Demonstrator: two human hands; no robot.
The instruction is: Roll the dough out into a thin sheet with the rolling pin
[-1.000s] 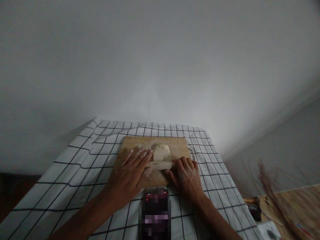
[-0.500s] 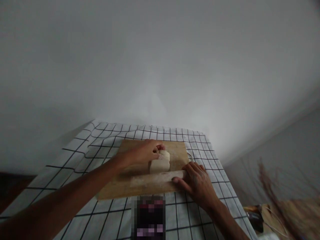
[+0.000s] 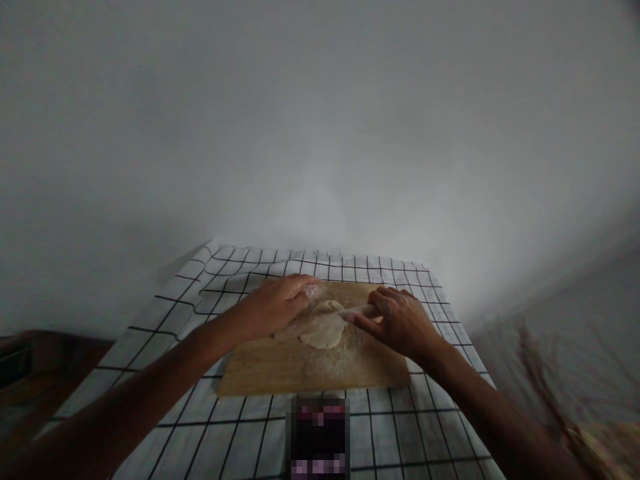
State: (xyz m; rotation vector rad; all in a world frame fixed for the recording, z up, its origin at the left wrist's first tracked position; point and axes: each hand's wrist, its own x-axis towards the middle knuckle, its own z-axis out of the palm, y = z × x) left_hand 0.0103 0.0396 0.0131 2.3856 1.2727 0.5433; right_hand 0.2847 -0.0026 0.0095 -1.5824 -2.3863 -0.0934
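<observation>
A wooden rolling pin (image 3: 357,311) lies at a slant across a flattened piece of dough (image 3: 323,333) on a floured wooden board (image 3: 280,373). My right hand (image 3: 400,317) is closed around the pin's right end, its thumb stretched along the pin. Past the pin, my left hand (image 3: 287,297) is beside the dough's far left edge. Its floury fingers are curled in, and what they hold, if anything, is hidden. The left forearm and wrist partly cover the pin's left part.
Under the board is a white cloth (image 3: 200,447) with black grid lines on a table. A pixelated dark object (image 3: 320,433) lies at the near edge of the board. A pale wall (image 3: 320,133) rises behind. Brown dry twigs (image 3: 545,380) stand at the right.
My right hand has pushed the rolling pin away from me, from the near side of the dough onto it. The dough looks flatter and wider. My left hand has shifted slightly left.
</observation>
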